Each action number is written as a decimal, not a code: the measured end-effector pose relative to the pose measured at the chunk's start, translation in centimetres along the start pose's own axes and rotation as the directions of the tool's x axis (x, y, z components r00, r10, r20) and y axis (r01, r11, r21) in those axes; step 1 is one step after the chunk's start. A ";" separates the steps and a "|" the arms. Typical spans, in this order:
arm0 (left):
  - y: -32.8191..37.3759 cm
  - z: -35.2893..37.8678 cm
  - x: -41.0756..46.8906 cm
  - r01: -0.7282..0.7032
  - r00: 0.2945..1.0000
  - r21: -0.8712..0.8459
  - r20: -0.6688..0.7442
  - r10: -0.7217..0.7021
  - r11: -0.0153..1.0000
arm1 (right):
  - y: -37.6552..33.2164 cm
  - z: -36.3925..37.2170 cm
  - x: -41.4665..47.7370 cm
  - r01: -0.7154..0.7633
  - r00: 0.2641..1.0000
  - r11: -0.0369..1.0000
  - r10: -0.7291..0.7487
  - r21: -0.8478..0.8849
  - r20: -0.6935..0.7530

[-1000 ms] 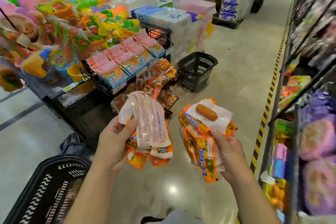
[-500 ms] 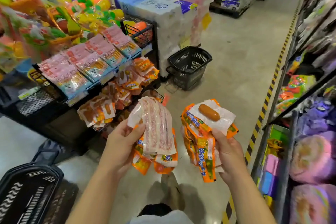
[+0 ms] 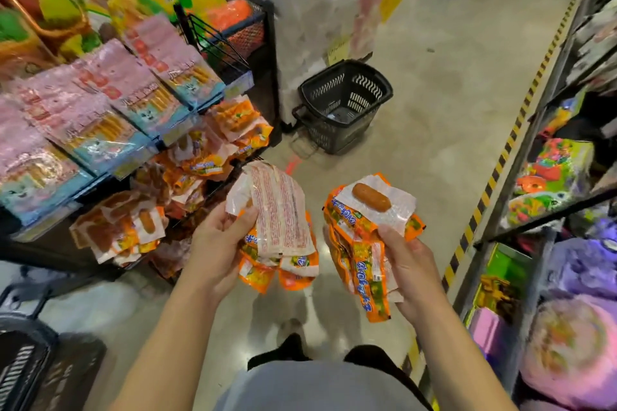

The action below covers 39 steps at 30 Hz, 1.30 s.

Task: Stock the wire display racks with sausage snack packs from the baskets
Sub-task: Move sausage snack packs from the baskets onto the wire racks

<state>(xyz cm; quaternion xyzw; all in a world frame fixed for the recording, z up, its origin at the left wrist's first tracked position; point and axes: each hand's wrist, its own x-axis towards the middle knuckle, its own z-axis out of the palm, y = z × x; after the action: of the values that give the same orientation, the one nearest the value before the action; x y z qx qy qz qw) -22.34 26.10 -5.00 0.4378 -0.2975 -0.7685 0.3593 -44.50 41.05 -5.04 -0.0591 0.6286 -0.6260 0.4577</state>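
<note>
The left hand [image 3: 213, 250] gripped a stack of sausage snack packs [image 3: 280, 220] at frame centre; the right hand [image 3: 410, 264] held a second stack [image 3: 364, 243]. At left, the wire display rack [image 3: 271, 83] already carried orange packs [image 3: 213, 143]. Both handfuls were not yet shelved, so stocking looked partly done.

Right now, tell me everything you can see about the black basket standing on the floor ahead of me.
The black basket looks like plastic, with slotted walls in a wavy pattern and a thick rim. It stands upright on the floor, close against the wrapped stack of tissue packs behind it. A handle sticks out low at its left. It seems almost empty; the bottom is too blurred to tell.
</note>
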 end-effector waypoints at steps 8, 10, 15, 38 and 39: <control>-0.6 0.8 6.3 -0.056 0.979 -0.022 -0.199 0.051 0.998 | -0.6 2.1 12.5 -0.168 0.965 0.970 0.198 -0.177 0.172; -1.3 1.0 7.4 -0.065 0.956 -0.036 -0.289 0.052 0.997 | -0.9 3.1 16.1 -0.183 0.958 0.959 0.223 -0.216 0.182; -4.0 1.7 10.6 -0.092 0.864 -0.060 -0.502 0.050 0.994 | -1.7 5.6 24.5 -0.190 0.905 0.910 0.308 -0.368 0.294; -29.5 -20.6 40.5 -0.303 0.777 -0.017 -0.583 0.237 0.953 | 30.6 13.5 54.5 -0.124 0.807 0.921 0.310 -0.368 0.504; -29.7 -21.7 41.6 -0.324 0.774 -0.005 -0.577 0.262 0.946 | 31.6 14.3 55.4 -0.116 0.798 0.932 0.294 -0.343 0.526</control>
<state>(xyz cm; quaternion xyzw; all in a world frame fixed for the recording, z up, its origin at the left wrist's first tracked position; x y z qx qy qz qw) -26.72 5.99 -56.57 0.5757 -0.2009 -0.5516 0.5692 -51.31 1.32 -56.52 -0.2413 0.5516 -0.4252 0.6759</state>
